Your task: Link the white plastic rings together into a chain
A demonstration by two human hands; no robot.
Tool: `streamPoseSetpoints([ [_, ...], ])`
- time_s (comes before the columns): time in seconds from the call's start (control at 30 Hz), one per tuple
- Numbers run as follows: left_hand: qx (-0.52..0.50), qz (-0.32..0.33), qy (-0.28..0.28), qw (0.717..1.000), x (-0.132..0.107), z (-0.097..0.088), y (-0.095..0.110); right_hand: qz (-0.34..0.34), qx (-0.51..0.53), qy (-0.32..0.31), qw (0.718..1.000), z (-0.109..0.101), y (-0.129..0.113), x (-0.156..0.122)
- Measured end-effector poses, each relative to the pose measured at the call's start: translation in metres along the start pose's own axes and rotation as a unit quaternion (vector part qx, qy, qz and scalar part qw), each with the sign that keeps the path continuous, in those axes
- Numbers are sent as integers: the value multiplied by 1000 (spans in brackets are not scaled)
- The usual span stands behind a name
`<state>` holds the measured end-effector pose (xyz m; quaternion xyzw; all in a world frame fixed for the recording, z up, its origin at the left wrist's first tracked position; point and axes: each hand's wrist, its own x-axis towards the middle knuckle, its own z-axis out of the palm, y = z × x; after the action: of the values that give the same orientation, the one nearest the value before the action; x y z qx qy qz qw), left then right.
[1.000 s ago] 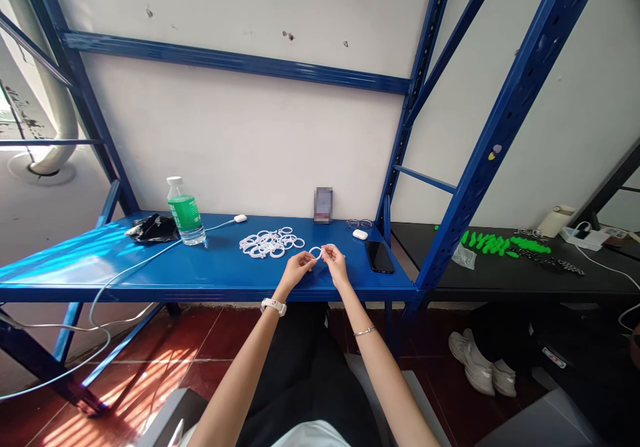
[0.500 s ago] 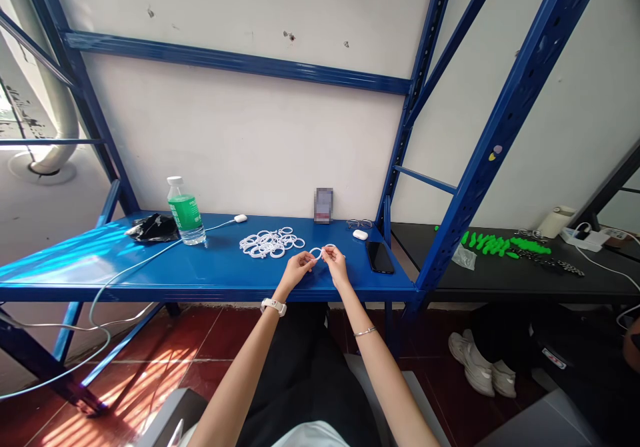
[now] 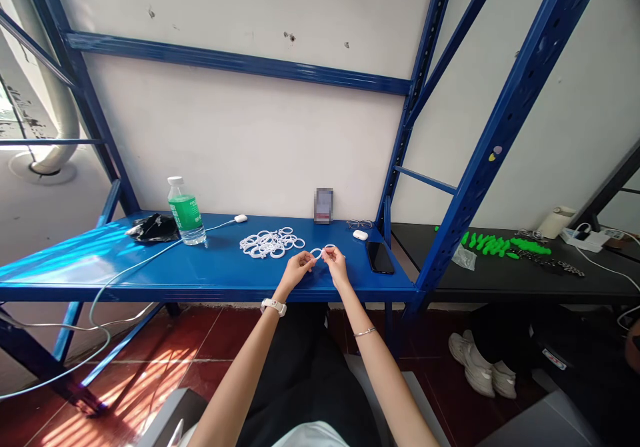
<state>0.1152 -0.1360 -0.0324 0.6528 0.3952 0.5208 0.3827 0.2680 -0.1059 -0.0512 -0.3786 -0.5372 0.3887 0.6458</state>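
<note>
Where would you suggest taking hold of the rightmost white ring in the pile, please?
Probably pinch the rightmost ring by its right rim, coming from the right: that curve juts out from the pile, while its left side meets other rings.

Bare from the hands up both forearms (image 3: 250, 364), we wear a wide white watch-style strap (image 3: 274, 306) on the wrist below our left hand (image 3: 297, 268), its finer details too small to make out. A thin, silver-coloured bangle (image 3: 365, 332) with a narrow, rounded band circles the wrist below our right hand (image 3: 334, 264). Plain black cloth trousers (image 3: 305, 367) cover our lap and thighs, and a curved edge of smooth white fabric (image 3: 313, 435) shows at our waist.
</note>
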Motion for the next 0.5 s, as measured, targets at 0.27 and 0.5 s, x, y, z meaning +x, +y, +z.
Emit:
streamPoseSetpoints([
  [0.27,-8,-7,0,1000,0,1,0,3,-4,-4,1000,0,-2,0],
  [0.5,-4,-10,-1,1000,0,1,1,7,-11,-8,1000,0,-6,-2],
])
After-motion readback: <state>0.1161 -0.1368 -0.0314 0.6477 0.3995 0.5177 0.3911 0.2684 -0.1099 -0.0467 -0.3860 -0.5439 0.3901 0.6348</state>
